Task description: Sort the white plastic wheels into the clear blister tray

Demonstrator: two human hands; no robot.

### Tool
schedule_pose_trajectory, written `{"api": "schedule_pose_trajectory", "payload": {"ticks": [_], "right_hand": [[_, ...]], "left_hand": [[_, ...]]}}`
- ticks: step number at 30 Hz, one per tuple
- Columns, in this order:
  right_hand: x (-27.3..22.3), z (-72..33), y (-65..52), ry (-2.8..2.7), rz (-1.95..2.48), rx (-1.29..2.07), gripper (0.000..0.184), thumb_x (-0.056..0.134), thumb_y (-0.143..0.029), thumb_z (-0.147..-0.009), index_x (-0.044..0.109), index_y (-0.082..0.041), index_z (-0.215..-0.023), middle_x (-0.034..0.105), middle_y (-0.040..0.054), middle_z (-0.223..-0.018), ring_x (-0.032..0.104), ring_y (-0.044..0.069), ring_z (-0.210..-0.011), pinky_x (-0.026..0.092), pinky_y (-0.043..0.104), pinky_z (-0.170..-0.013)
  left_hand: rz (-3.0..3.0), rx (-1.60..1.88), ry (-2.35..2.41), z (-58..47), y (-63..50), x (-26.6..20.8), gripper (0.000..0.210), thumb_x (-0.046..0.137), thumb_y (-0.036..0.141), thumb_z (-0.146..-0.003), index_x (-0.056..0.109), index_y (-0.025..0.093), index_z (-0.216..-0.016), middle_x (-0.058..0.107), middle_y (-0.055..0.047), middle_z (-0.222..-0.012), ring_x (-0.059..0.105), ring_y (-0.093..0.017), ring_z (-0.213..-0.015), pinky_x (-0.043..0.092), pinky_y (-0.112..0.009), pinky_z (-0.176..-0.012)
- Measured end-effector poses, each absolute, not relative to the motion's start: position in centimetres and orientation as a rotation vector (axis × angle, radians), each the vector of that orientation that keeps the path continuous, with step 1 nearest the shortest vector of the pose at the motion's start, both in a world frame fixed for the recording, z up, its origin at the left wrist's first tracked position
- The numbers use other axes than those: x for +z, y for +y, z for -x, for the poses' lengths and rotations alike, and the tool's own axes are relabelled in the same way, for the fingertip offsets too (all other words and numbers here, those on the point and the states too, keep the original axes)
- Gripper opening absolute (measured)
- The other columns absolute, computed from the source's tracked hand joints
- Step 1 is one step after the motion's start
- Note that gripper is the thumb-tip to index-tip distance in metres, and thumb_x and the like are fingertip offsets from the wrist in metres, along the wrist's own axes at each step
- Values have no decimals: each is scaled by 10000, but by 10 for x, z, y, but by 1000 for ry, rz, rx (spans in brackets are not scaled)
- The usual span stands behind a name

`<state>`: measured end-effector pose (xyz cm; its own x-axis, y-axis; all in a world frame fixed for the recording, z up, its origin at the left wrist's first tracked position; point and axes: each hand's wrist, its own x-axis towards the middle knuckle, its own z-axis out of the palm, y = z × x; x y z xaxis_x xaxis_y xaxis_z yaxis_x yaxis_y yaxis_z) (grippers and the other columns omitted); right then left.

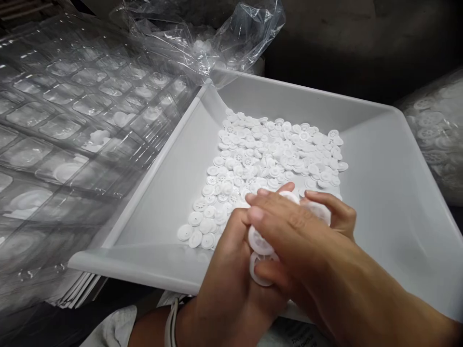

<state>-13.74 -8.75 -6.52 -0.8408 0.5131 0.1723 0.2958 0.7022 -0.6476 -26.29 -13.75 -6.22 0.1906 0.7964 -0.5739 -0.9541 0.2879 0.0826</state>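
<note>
Several white plastic discs (261,241), some with spoke-like openings, are gathered between my two hands over the near side of a white tray (383,193). Cupped from below, my left hand (237,279) has its fingers curled up around the discs at the right. My right hand (304,241) lies across the top, its fingers and thumb closed on discs too. Part of the handful is hidden by the fingers. Beyond the hands, a wide layer of similar loose discs (267,154) covers the tray's floor.
On the left are stacked clear plastic blister trays (61,91), some pockets holding white pieces. A crumpled clear bag (249,33) with white pieces stands behind the white tray. Another clear bag (439,130) of discs sits at the right.
</note>
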Motion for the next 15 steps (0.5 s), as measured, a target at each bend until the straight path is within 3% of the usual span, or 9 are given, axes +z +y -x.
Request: {"api": "schedule_pose_trajectory", "payload": {"ticks": [2, 4, 8, 12, 15], "right_hand": [[-59, 129, -83, -2657, 559, 680, 638, 642, -272, -931, 334, -301, -1489, 458, 46, -1547, 464, 321, -1401, 308, 494, -1200], [-54, 118, -80, -2680, 574, 446, 498, 620, -198, -920, 454, -274, -1383, 447, 63, -1534, 469, 323, -1375, 373, 482, -1118], [-57, 106, -79, -2658, 579, 161, 274, 596, -132, -917, 608, -234, -1171, 452, 98, -1474, 450, 345, -1295, 357, 516, -993], [-66, 100, -80, -2653, 418, 136, 287, 498, -158, -959, 638, -168, -1210, 509, 126, -1419, 508, 356, -1225, 349, 511, -913], [-73, 84, -78, -2558, 596, 487, 311, 597, -231, -927, 666, -284, -1226, 622, 57, -1307, 597, 314, -1107, 407, 484, -897]], "left_hand": [[337, 1240, 543, 263, -133, -60, 320, 496, 330, -908, 705, 186, -1103, 740, -69, -1141, 543, -280, -1361, 289, -426, -1225], [367, 1261, 522, 264, -129, -58, 325, 515, 316, -885, 698, 178, -1116, 734, -75, -1111, 532, -293, -1371, 256, -441, -1245], [402, 1282, 455, 264, -128, -59, 378, 513, 295, -886, 662, 190, -1217, 721, -71, -1110, 515, -317, -1386, 187, -493, -1263], [378, 1308, 391, 264, -130, -60, 352, 518, 302, -875, 652, 154, -1165, 723, -112, -1080, 491, -315, -1408, 264, -439, -1244], [354, 1308, 378, 264, -131, -60, 355, 518, 291, -882, 635, 143, -1182, 724, -130, -1146, 472, -323, -1423, 240, -452, -1252]]}}
